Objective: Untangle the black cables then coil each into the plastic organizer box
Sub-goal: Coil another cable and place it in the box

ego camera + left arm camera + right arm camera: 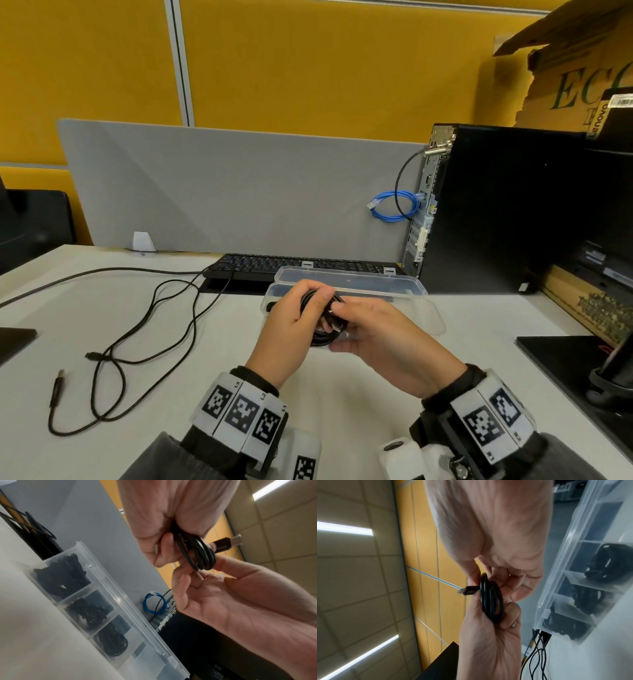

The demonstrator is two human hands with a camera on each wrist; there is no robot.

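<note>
The coiled cable (202,555) has a smooth, slightly glossy black jacket, and its plug (237,539) ends in bare metal. The organizer box (109,588) is clear, faintly frosted plastic (lid included). The table (171,377) looks matt white; the far partition (239,192) is grey cloth.

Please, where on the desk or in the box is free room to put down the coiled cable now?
The organizer box has three compartments filled with black coils; the compartment after them looks free. Bare desk lies between both wrists and the box. Left of the left hand it is crowded: a loose black cable sprawls there.
</note>
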